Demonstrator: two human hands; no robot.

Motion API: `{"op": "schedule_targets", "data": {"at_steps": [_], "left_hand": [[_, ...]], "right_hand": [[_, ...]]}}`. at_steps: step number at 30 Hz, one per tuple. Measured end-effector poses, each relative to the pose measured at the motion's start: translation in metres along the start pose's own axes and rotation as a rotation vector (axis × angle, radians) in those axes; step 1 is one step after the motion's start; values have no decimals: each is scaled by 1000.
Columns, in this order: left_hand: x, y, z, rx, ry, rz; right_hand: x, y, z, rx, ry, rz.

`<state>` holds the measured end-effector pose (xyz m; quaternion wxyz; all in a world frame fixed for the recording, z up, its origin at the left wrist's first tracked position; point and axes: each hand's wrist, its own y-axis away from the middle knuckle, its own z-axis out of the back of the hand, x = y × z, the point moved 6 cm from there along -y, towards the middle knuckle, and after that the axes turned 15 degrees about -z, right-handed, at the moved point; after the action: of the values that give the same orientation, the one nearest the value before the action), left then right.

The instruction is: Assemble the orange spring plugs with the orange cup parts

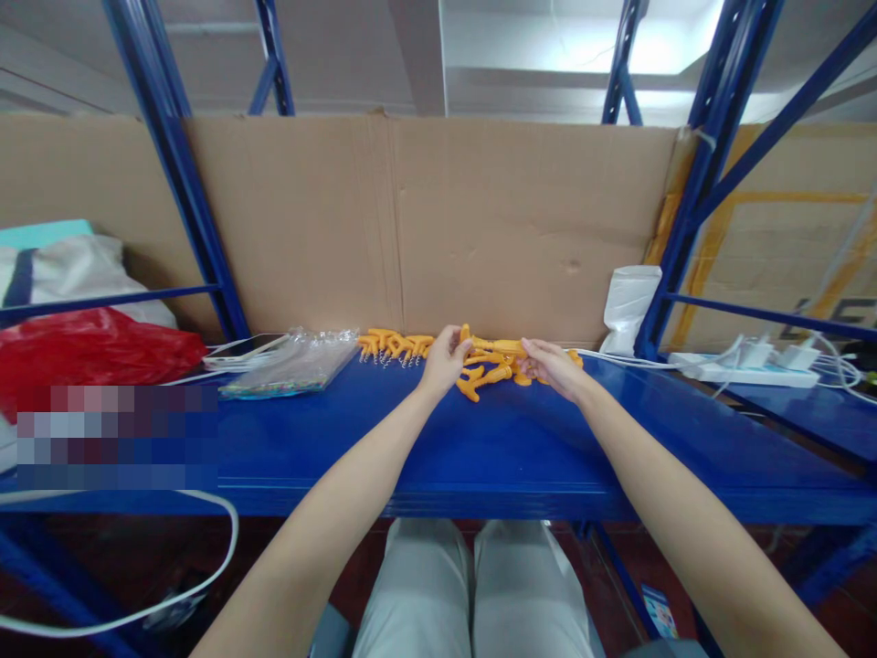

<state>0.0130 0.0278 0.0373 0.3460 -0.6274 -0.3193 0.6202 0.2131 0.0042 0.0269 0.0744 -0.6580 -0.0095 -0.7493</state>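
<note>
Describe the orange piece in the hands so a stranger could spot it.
On the blue tabletop, before the upright cardboard, lie loose orange pieces. Over these, the left hand and right hand hold one long orange piece. Unlike its neighbours, it alone spans both hands.

On the cardboard at the far right, behind a blue rail, stand large dark printed letters that look like "LE" (the rail crosses their lower part, and the last one runs to the right edge of the view). Low on the right, beneath the table, a small blue printed packet carries marks too small to read.
</note>
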Motion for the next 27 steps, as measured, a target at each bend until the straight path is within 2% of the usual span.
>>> {"op": "schedule_targets", "data": {"at_steps": [10,19,23,27], "left_hand": [[12,4,2,-80,-85,61],[20,1,8,-77,-76,15],[17,0,6,-53,-58,6],[12,3,1,-40,-43,28]], "right_hand": [[3,-1,3,-54,210,86],[4,3,3,-52,147,93],[2,0,2,-19,57,29],[-2,-4,4,-69,64,-3]]}}
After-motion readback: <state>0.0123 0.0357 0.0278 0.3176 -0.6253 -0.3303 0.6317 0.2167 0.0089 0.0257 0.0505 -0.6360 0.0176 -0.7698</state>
